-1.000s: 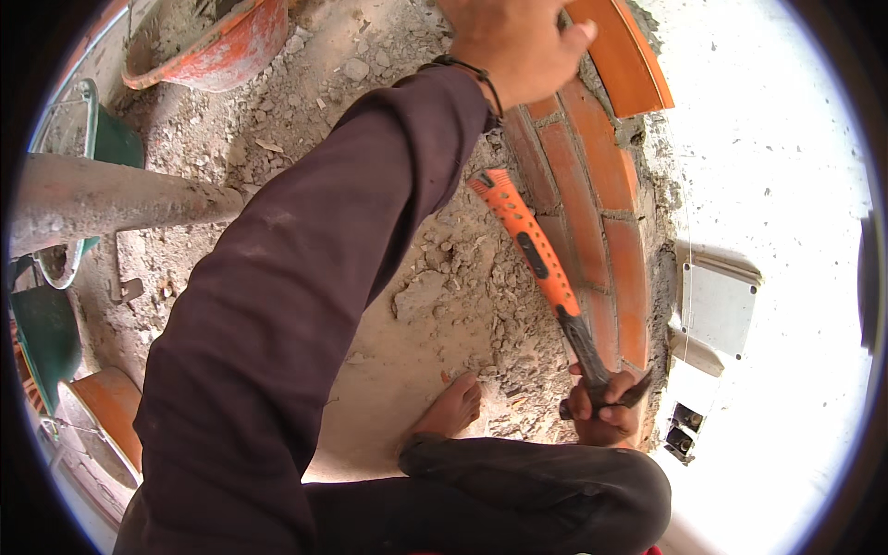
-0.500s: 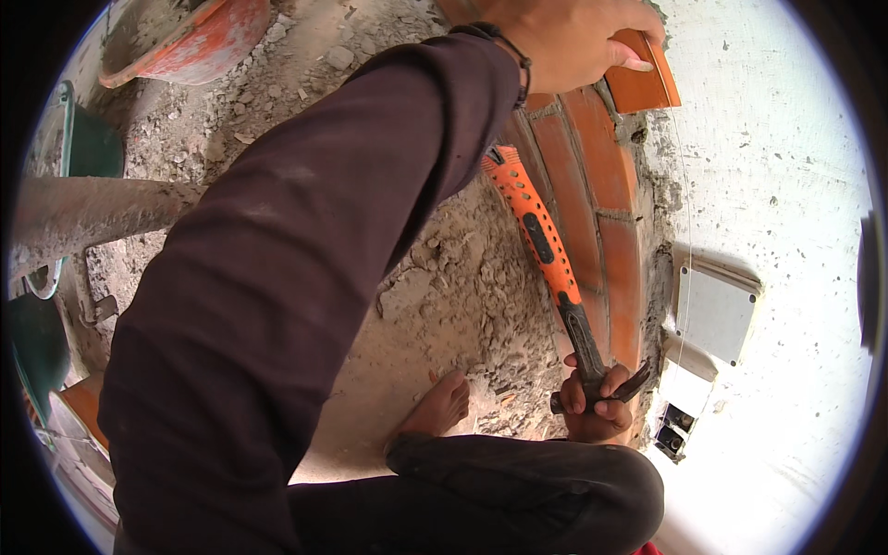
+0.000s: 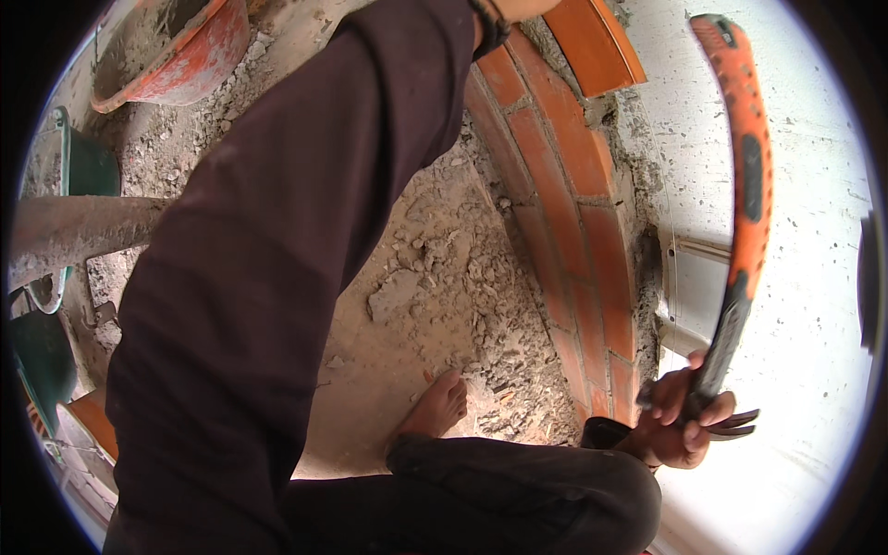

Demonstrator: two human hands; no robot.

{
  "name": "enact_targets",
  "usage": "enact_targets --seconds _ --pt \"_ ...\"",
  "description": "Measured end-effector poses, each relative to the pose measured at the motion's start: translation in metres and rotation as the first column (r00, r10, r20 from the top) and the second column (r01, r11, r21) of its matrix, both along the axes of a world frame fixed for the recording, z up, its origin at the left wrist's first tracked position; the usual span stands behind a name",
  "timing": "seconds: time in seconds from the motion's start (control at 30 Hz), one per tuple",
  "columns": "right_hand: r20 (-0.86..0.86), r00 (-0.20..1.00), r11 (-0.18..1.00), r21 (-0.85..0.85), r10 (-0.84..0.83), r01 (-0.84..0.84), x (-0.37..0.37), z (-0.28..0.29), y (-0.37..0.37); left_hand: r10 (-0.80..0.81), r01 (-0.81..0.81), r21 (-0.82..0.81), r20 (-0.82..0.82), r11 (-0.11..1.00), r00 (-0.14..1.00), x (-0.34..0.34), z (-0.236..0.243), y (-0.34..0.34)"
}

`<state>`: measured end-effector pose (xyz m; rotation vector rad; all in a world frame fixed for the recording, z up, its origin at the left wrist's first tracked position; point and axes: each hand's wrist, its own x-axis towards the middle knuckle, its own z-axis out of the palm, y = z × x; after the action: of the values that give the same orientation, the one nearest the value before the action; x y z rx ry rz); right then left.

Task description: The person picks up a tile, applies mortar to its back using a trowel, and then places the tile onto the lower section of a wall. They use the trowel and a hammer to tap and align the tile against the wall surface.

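A claw hammer (image 3: 751,231) with an orange and black handle is in my right hand (image 3: 680,427), at the lower right. The fingers wrap it close to the head, so the claw sticks out beside them and the handle points up in front of the white wall. My left arm, in a dark sleeve, stretches to the top edge. Only the wrist with a dark band and a bit of my left hand (image 3: 525,7) show; its fingers are cut off. Close to that hand, an orange brick (image 3: 597,46) rests at the upper end of the brickwork (image 3: 555,185).
A thin string runs along the white wall (image 3: 823,305), past a pale box (image 3: 698,287). Rubble (image 3: 435,250) covers the ground beside my bare foot (image 3: 442,405). To the left are a mortar-stained red tub (image 3: 190,65), a green container (image 3: 92,153) and a dusty pole (image 3: 83,231).
The hammer has swung right, from over the brickwork to in front of the white wall, its handle now upright. My left hand, earlier holding the orange brick, has slipped mostly past the top edge.
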<state>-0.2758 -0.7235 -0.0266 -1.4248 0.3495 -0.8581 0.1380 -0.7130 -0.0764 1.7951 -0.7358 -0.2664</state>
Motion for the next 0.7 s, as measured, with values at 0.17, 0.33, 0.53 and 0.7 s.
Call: enact_targets --seconds 0.17,0.33,0.53,0.7 --pt "-0.056 0.998 0.995 -0.098 -0.016 0.010 0.011 0.012 -0.014 0.096 -0.102 -0.079 -0.066 0.992 0.993 -0.004 0.002 -0.012" --pt "-0.108 0.994 0.983 -0.184 -0.008 -0.012 0.033 0.024 -0.014 0.006 -0.069 -0.242 -0.254 0.968 0.967 -0.031 -0.006 -0.006" --pt "-0.100 0.995 0.958 -0.288 -0.010 -0.020 0.079 0.028 -0.018 0.243 -0.219 -0.240 0.078 0.946 0.967 -0.059 -0.039 -0.022" --pt "-0.231 0.972 0.970 -0.242 -0.033 -0.024 0.093 0.028 -0.024 0.185 -0.161 -0.283 0.060 0.946 0.981 -0.052 -0.040 -0.012"
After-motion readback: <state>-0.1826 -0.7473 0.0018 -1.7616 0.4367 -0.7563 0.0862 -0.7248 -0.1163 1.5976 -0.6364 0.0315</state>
